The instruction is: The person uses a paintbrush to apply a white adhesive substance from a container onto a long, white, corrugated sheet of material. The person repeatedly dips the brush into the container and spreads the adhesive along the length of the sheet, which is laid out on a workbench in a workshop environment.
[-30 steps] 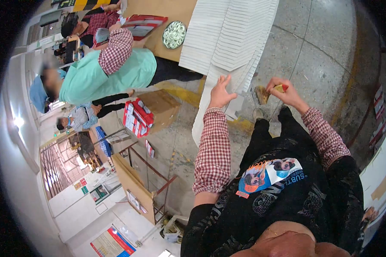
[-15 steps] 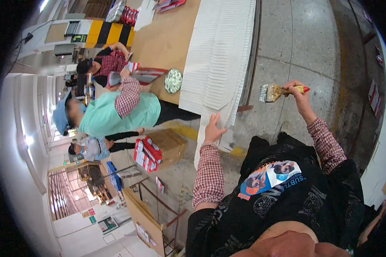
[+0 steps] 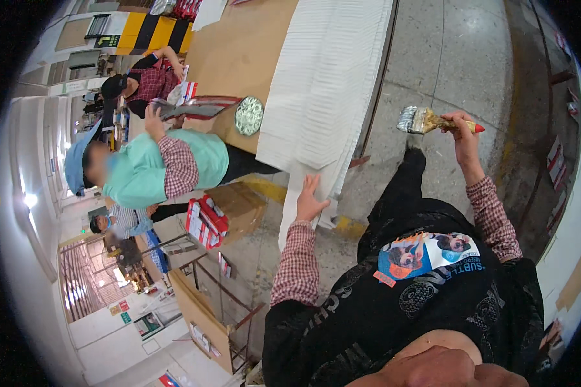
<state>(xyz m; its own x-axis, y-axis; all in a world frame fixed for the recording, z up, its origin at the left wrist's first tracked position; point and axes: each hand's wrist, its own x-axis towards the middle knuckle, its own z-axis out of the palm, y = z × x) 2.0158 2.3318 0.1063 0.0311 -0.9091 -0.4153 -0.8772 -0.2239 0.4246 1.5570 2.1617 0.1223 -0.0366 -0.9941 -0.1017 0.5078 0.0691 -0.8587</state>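
My right hand [image 3: 462, 140] is closed around the handle of a wide, flat paintbrush [image 3: 426, 120], away from the table and over the floor. The brush's bristles look pale and coated, and its handle ends in a red tip. My left hand [image 3: 310, 200] lies with its fingers stretched out on the near end of a layered spread of white paper sheets [image 3: 329, 84]. These sheets overlap in many staggered rows along the table's edge. Beside them stands a round bowl [image 3: 248, 116] with whitish-green contents.
A co-worker in a green apron [image 3: 168, 168] holds a grey-and-red sheet [image 3: 206, 108] across the table [image 3: 239, 51]. Another person in checked clothing [image 3: 152, 84] works farther off. Red-and-white packages [image 3: 206, 221] sit on a cardboard box [image 3: 245, 209]. Grey floor [image 3: 465, 58] lies to my right.
The paintbrush and my right hand have shifted slightly right and up in the picture. One of my legs now reaches forward. The green-aproned co-worker's hand and sheet have moved; my left hand stays on the paper.
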